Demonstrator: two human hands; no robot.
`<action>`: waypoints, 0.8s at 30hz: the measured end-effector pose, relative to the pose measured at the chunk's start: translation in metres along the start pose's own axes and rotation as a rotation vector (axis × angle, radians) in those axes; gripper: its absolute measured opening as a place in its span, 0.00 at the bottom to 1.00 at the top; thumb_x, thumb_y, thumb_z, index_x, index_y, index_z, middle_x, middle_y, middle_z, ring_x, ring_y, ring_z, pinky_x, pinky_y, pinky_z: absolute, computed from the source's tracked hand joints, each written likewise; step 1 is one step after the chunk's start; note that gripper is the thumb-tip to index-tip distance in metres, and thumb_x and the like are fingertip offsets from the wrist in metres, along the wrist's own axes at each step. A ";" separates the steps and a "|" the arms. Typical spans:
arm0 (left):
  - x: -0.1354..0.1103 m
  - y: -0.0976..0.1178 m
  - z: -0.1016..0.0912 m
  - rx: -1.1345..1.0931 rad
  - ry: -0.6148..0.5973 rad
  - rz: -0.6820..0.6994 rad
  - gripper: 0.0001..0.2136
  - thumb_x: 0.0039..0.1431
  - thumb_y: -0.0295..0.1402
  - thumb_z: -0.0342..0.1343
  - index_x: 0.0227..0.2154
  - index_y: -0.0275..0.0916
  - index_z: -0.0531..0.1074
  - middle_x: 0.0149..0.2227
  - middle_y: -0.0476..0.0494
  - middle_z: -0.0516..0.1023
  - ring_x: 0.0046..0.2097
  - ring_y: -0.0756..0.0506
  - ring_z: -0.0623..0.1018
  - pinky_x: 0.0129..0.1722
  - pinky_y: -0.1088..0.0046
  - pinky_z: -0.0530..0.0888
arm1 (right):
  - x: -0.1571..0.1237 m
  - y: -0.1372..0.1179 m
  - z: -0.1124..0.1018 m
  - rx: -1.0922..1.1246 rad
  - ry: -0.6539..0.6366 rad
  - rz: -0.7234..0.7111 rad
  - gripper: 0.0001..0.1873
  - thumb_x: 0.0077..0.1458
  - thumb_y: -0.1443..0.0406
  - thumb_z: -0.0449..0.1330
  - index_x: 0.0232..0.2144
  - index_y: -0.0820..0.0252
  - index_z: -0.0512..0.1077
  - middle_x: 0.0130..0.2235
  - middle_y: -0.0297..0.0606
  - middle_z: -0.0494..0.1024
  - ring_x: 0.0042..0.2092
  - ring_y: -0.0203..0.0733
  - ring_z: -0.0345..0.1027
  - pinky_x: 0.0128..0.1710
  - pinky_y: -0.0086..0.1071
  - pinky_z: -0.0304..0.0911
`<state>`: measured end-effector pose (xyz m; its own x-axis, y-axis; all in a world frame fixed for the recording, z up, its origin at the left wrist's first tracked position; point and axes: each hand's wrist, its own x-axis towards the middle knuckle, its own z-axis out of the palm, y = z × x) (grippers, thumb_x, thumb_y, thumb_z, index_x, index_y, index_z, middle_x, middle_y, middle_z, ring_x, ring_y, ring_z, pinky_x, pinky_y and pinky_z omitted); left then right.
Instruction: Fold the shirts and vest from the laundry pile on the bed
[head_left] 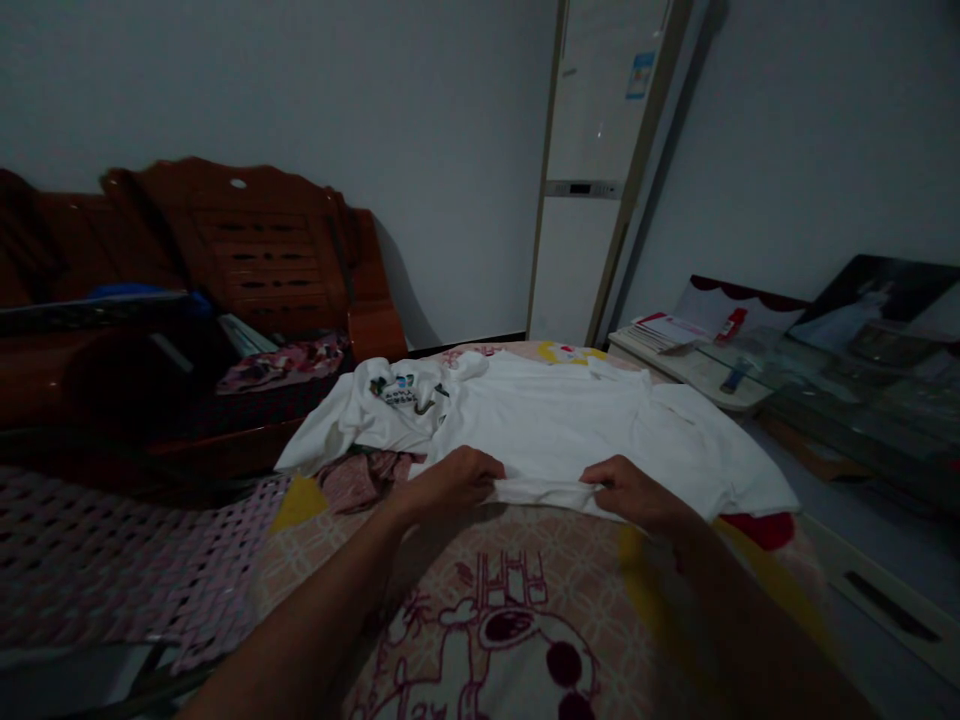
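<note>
A white T-shirt (555,420) lies spread flat on a pink cartoon-print sheet (495,600). My left hand (450,480) is closed on the shirt's near hem, left of centre. My right hand (634,490) is closed on the same hem a short way to the right. A second white garment with a printed logo (382,405) lies crumpled at the shirt's left side. A pinkish cloth (360,480) shows under it, beside my left wrist.
A dark wooden bench (247,250) with clutter stands at the left. A tall white floor air conditioner (592,170) stands in the corner. At the right, a low glass-topped table (712,375) holds papers and a red item. A woven mat (112,560) lies at the lower left.
</note>
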<state>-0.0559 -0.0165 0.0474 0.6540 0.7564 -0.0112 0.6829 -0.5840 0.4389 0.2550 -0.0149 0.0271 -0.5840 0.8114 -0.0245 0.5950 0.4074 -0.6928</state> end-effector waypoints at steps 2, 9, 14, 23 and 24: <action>-0.009 0.001 -0.013 -0.186 -0.120 0.075 0.11 0.54 0.23 0.53 0.38 0.36 0.78 0.32 0.49 0.79 0.32 0.51 0.74 0.33 0.80 0.67 | -0.009 -0.006 -0.014 0.214 -0.083 0.019 0.14 0.49 0.66 0.54 0.33 0.63 0.78 0.31 0.37 0.78 0.33 0.40 0.68 0.32 0.28 0.61; -0.012 0.008 0.013 -0.572 -0.557 0.046 0.08 0.48 0.27 0.63 0.34 0.36 0.77 0.25 0.53 0.75 0.26 0.52 0.71 0.25 0.81 0.67 | -0.006 -0.004 -0.005 0.216 -0.438 0.161 0.11 0.41 0.67 0.61 0.29 0.67 0.80 0.22 0.32 0.74 0.22 0.30 0.59 0.21 0.22 0.52; -0.007 0.000 0.022 -0.798 -0.688 -0.058 0.16 0.50 0.41 0.65 0.38 0.36 0.77 0.26 0.48 0.77 0.26 0.49 0.75 0.26 0.75 0.74 | -0.001 -0.002 0.006 0.342 -0.624 0.323 0.13 0.48 0.59 0.63 0.25 0.66 0.76 0.19 0.33 0.73 0.17 0.31 0.63 0.16 0.23 0.57; 0.034 -0.082 -0.028 0.229 0.418 -0.648 0.13 0.61 0.26 0.47 0.43 0.32 0.76 0.45 0.30 0.79 0.49 0.39 0.78 0.48 0.66 0.72 | 0.004 0.005 0.019 0.371 -0.453 0.346 0.15 0.52 0.56 0.60 0.26 0.64 0.71 0.17 0.31 0.72 0.14 0.32 0.63 0.12 0.22 0.55; 0.039 -0.088 -0.029 0.255 0.395 -0.698 0.14 0.62 0.26 0.46 0.42 0.31 0.76 0.44 0.29 0.79 0.49 0.38 0.78 0.48 0.66 0.71 | 0.004 0.005 0.020 0.375 -0.449 0.341 0.15 0.52 0.56 0.60 0.26 0.64 0.71 0.17 0.31 0.73 0.14 0.32 0.63 0.12 0.22 0.55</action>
<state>-0.0996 0.0728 0.0342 -0.0749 0.9884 0.1318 0.9721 0.0429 0.2306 0.2452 -0.0181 0.0090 -0.6186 0.5830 -0.5267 0.6021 -0.0789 -0.7945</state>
